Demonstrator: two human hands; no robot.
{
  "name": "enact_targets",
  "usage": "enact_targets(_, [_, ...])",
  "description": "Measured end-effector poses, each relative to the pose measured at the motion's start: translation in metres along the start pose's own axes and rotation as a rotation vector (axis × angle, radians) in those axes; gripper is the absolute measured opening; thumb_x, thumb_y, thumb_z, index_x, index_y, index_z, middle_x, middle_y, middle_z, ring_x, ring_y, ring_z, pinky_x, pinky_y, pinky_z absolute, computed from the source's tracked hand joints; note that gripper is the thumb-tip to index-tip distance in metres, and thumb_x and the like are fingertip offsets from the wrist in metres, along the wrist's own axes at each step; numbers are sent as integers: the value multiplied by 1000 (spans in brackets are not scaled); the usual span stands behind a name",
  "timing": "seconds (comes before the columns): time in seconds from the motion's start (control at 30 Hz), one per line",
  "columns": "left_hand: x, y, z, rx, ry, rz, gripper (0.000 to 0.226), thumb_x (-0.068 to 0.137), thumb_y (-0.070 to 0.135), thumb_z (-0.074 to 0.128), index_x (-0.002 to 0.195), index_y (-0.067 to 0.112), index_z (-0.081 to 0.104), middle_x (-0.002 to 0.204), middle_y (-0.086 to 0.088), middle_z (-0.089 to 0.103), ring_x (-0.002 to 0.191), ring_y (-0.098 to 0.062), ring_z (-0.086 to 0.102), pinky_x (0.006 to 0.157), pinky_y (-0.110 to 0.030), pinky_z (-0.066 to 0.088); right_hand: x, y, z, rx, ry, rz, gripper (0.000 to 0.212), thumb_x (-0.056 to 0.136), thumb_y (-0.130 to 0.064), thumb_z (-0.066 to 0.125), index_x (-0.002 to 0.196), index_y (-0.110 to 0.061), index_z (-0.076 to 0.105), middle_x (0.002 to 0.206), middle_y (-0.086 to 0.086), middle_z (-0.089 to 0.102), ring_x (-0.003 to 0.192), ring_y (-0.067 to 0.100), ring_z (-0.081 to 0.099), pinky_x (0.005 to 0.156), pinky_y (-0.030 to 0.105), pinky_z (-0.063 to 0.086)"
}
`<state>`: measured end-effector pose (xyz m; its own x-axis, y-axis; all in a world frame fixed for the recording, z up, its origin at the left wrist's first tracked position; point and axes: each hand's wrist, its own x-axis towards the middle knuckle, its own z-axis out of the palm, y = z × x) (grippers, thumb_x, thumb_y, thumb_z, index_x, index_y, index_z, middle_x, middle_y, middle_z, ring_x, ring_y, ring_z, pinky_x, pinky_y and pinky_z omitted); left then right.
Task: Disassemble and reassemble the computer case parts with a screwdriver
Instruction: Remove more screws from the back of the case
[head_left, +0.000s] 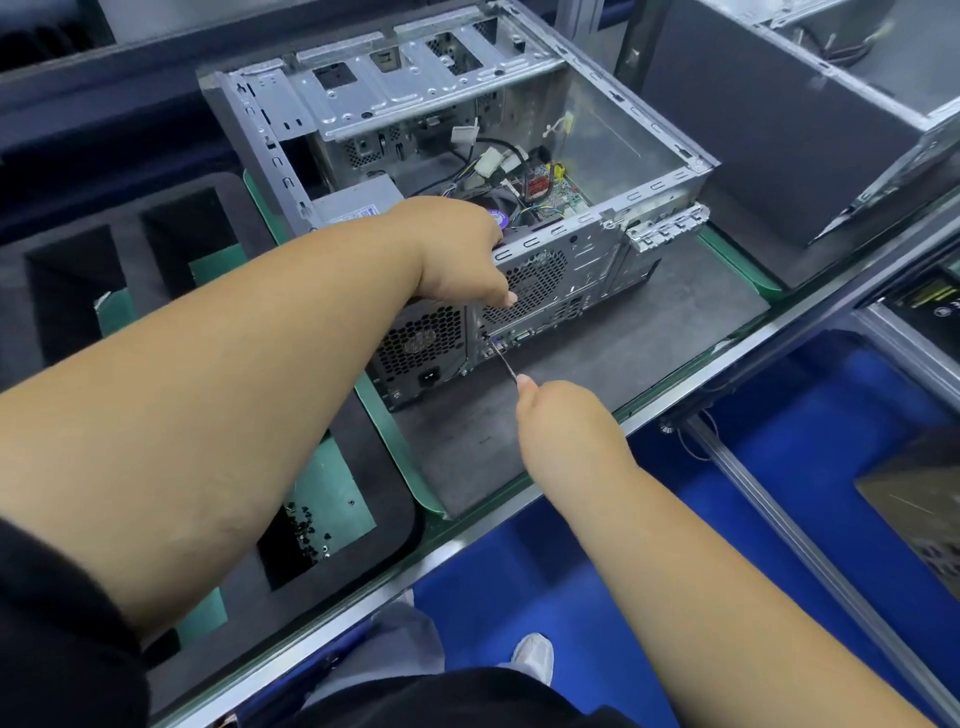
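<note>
Both forearms reach out over the bench edge. The right hand (550, 410) is closed around the screwdriver (503, 358), whose thin shaft points up to a screw on the rear panel of the open computer case (587, 260), beside the power supply (415, 348). The left hand (462, 249) grips the top rear edge of the case, thumb on the fan grille, holding it firm. I think the shaft should stay straight in line with the screw, pressed gently, so it does not slip. Small screws (306, 530) lie in a foam tray (363, 431) at the left.
</note>
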<state>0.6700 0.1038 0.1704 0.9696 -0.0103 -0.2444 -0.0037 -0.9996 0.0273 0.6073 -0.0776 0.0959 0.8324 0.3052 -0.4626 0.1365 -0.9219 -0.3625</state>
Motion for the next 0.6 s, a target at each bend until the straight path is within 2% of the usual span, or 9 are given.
enact_targets(0.07, [-1, 1, -2, -7, -17, -3, 44, 83, 60, 61, 70, 21, 45, 69, 0, 51, 61, -16, 47, 52, -29, 27, -2, 1, 2, -336, 99, -132, 37, 109, -16, 34, 143, -17, 49, 98, 10, 64, 87, 30, 64, 66, 33, 50])
enact_targets(0.1, [-1, 2, -2, -9, -25, -5, 44, 83, 60, 61, 70, 21, 45, 69, 0, 52, 61, -16, 47, 52, -29, 27, -3, 2, 2, -376, 102, -167, 36, 108, -16, 34, 141, -18, 49, 90, 7, 59, 83, 30, 61, 60, 32, 47])
enact_targets(0.13, [-2, 3, -3, -7, -28, -8, 44, 83, 60, 61, 70, 21, 45, 69, 0, 52, 61, -16, 47, 52, -29, 27, -2, 5, 1, -335, 83, -179, 31, 109, -24, 32, 127, -18, 57, 81, 4, 52, 79, 29, 56, 58, 33, 43])
enact_targets(0.2, [-4, 4, -3, -1, -25, -26, 44, 83, 60, 60, 70, 21, 45, 70, 0, 52, 62, -16, 47, 53, -29, 28, 2, 10, -3, 31, 8, -84, 44, 108, -42, 28, 80, -17, 53, 69, 2, 45, 68, 25, 49, 58, 32, 36])
enact_targets(0.23, [-4, 5, -4, 0, -27, -34, 45, 83, 60, 60, 69, 20, 45, 70, 0, 51, 62, -16, 47, 53, -30, 28, 4, 14, -4, 297, -73, -10, 50, 107, -44, 30, 71, -15, 48, 66, 2, 46, 61, 22, 47, 56, 31, 35])
enact_targets(0.33, [-7, 12, -5, -7, -56, -41, 46, 84, 61, 59, 68, 21, 44, 71, 0, 51, 62, -16, 47, 54, -30, 30, 0, 31, -5, 1049, -422, 104, 42, 106, -31, 43, 76, -6, 58, 63, 5, 53, 45, 13, 43, 48, 25, 39])
enact_targets(0.43, [-10, 25, -4, -6, -55, -46, 48, 84, 62, 57, 67, 21, 41, 70, 4, 47, 62, -15, 44, 54, -30, 29, -4, 64, -4, 1270, -611, 26, 30, 99, -33, 53, 84, -8, 60, 66, 2, 56, 43, 9, 40, 46, 21, 39])
enact_targets(0.5, [-12, 35, 0, 5, -40, -56, 48, 85, 63, 56, 69, 21, 40, 71, 6, 44, 67, -20, 46, 55, -29, 29, -6, 79, -3, 1364, -712, 45, 31, 91, -41, 57, 83, -11, 59, 59, -2, 49, 38, 7, 32, 42, 20, 32])
enact_targets(0.6, [-15, 47, 3, -4, -26, -64, 46, 84, 64, 55, 73, 22, 42, 73, 6, 45, 79, -26, 50, 60, -30, 32, -8, 90, -3, 1427, -748, 28, 31, 92, -40, 56, 81, -11, 57, 47, -5, 33, 35, 7, 24, 40, 20, 22])
